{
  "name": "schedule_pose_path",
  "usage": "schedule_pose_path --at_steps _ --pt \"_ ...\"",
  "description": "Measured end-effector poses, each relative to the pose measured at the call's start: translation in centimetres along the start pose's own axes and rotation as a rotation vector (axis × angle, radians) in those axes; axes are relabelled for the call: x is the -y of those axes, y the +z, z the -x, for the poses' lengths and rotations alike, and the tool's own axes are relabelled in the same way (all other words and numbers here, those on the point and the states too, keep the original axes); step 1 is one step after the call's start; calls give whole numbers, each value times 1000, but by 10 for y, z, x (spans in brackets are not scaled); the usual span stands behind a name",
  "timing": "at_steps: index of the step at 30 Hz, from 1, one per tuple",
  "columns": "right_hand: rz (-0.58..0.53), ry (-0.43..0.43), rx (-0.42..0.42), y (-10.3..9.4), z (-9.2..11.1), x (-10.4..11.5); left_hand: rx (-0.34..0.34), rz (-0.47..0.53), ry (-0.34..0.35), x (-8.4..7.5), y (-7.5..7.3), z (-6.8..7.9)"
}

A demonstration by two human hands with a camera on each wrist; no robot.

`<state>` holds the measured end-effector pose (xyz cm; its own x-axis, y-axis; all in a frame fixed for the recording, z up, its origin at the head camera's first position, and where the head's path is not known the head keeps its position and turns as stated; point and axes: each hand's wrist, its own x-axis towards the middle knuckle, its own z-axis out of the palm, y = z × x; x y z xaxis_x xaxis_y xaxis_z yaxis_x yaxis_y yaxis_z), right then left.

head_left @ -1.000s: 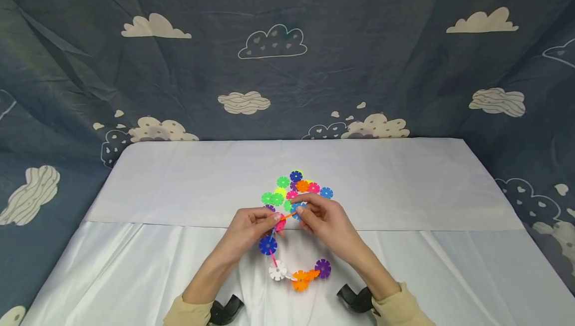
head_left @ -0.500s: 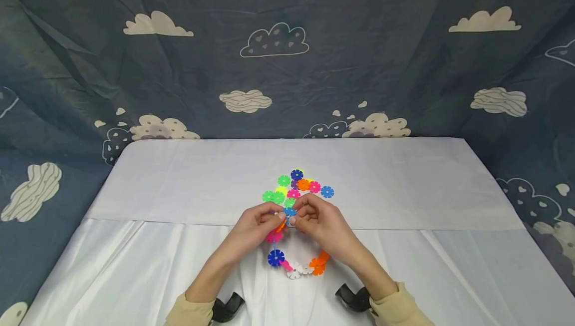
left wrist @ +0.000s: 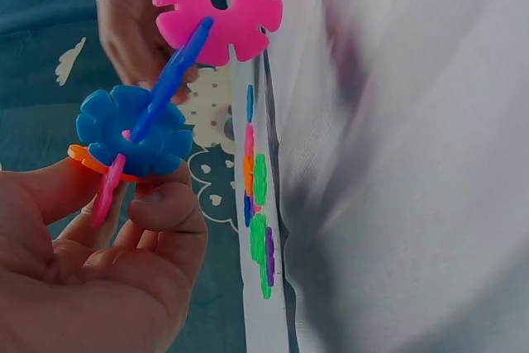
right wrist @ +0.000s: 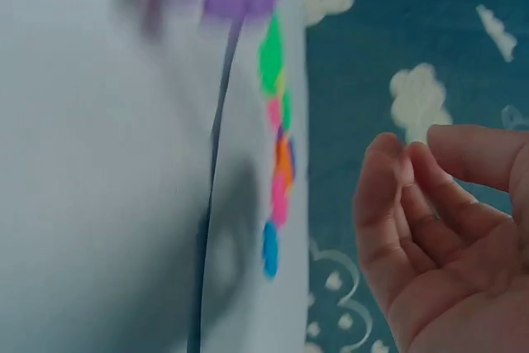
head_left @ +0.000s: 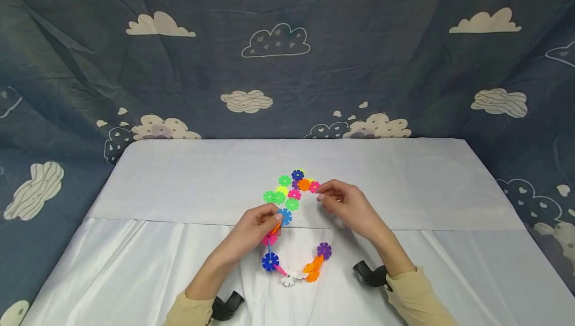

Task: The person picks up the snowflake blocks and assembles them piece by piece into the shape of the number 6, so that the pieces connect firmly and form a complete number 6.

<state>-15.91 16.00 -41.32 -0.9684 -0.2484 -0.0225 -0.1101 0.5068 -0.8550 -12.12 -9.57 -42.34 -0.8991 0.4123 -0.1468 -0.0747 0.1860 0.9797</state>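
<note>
My left hand pinches one end of a chain of slotted flower-shaped plastic discs. At that end, a light blue disc stands by the fingertips, with an orange disc partly hidden behind the thumb. From there the chain curves down through a pink disc, a dark blue disc and a white disc to orange ones and a purple disc at its other end. My right hand hovers right of the loose discs, fingers loosely bent and holding nothing. In the right wrist view its thumb and fingertips are apart.
Loose discs lie in a cluster beyond the hands: green discs, a pink disc, an orange disc and others. A light blue disc lies at the cluster's end. A cloud-patterned cloth hangs behind the white table.
The hands came together at the light blue disc, then my right hand let go and moved right and away toward the loose discs. My left hand keeps the chain, now with the light blue disc.
</note>
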Motion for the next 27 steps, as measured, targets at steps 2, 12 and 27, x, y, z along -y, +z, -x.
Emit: schedule_pose_path --at_steps 2,12,27 --pt "90 12 -7 -7 -9 -8 6 2 -4 1 -1 0" --pt "312 1 125 -28 -50 -36 24 14 -2 0 -4 1" --pt "260 -11 174 -30 -50 -50 19 78 -8 2 -2 -1"
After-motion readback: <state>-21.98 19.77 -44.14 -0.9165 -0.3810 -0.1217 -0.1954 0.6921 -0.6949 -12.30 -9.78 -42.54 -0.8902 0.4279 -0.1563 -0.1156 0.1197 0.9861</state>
